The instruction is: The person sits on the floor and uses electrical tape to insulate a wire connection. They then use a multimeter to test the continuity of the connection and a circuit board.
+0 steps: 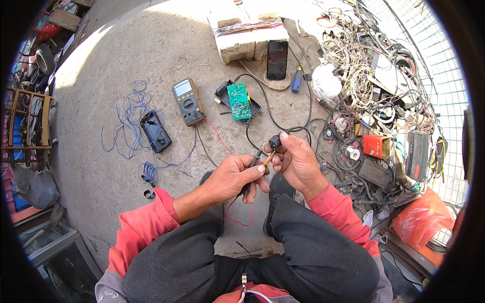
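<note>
My left hand (240, 177) is closed around two test probes (255, 166), one dark and one orange-tipped, with a red lead looping below. My right hand (300, 164) pinches a black cable connector (275, 142) between thumb and fingers, close to the probe tips; whether they touch is unclear. An orange-and-grey multimeter (188, 107) lies up and left of my hands, leads attached. A green circuit board (238, 100) sits on an open black housing (252, 111) with cables. A loose black casing (154, 131) lies left, among tangled blue wire (131, 121).
A phone (277, 59) stands against a pale block (235, 48), beside a blue-handled screwdriver (296, 79). Cable scrap (364, 91), a red box (374, 146) and an orange bag (419, 217) line the right, along wire mesh. A wooden frame (25, 116) and junk are at left.
</note>
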`<state>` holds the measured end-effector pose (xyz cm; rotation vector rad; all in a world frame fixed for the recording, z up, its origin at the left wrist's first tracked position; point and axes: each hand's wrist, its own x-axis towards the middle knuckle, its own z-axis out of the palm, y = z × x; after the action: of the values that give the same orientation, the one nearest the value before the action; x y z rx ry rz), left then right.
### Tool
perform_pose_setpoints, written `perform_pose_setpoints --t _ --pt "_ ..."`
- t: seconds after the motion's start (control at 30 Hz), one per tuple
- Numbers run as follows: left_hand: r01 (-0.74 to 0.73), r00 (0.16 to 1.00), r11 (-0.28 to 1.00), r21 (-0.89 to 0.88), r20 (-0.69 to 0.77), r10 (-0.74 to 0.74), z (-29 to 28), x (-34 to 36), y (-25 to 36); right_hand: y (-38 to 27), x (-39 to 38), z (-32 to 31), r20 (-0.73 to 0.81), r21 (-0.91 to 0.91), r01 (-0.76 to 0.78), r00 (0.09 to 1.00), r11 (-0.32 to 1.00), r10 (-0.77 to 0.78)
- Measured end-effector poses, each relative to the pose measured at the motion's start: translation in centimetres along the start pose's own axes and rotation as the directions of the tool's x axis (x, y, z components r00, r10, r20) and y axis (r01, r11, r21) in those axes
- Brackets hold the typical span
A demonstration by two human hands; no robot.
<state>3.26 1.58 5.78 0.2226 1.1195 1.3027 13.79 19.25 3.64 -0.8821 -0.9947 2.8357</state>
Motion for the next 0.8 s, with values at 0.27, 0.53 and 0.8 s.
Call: perform_pose_setpoints --t 0.27,0.53,0.8 --pt "0.002 1.0 1.0 0.004 -0.007 -0.002 0.02 -0.04 0.09 0.05 0.06 0.05 0.001 -0.005 0.003 1.0 1.0 -0.003" --pt "0.005 1.0 1.0 -0.021 0.01 -0.005 -0.12 0.07 0.1 0.14 0.15 -0.11 0.001 -0.009 -0.002 1.0 1.0 0.002" --pt "-0.004 1.0 1.0 -0.001 -0.018 0.004 0.1 -0.02 0.12 0.06 0.15 -0.02 0.004 -0.012 -0.006 1.0 1.0 0.006"
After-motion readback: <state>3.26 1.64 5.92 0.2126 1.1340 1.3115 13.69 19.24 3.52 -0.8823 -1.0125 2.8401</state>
